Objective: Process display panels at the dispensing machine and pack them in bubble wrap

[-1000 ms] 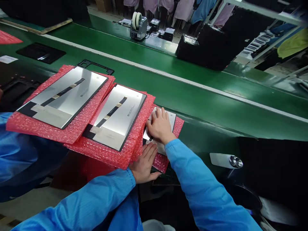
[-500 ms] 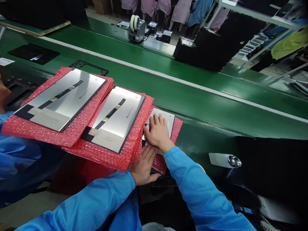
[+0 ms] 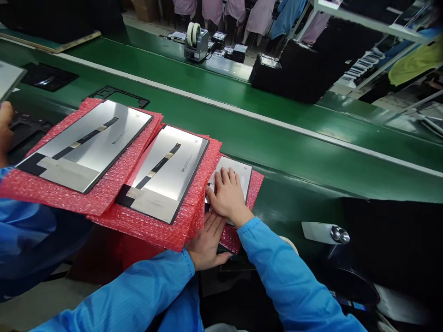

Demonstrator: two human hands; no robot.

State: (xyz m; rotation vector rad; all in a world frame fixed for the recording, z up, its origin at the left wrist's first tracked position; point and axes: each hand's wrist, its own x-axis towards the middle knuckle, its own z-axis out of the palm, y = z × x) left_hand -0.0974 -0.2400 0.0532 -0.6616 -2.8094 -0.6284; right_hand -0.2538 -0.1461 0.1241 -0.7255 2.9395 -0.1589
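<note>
Flat on a silver-backed display panel (image 3: 245, 174) lies my right hand (image 3: 228, 191), its fingers spread. That panel rests on pink bubble wrap (image 3: 255, 186) and is partly hidden by my hands. My left hand (image 3: 209, 242) is stretched out at the panel's lower edge, thumb apart, with its fingertips under or against the right palm. Just left, a second display panel (image 3: 183, 173) with a dark ribbon cable sits on a stack of pink bubble wrap sheets (image 3: 199, 193). Another display panel (image 3: 100, 124) lies on the wrap stack further left.
A co-worker's hand (image 3: 5, 124) at the left edge is by a raised panel (image 3: 8, 76). Beyond the stacks are a black frame (image 3: 121, 94) and a green belt (image 3: 277, 143). A tape dispenser (image 3: 196, 44) stands behind; a white device (image 3: 323, 233) lies to the right.
My hands stay almost in place on the panel. At the far left, a panel has come into view above the co-worker's hand, which has moved up slightly.
</note>
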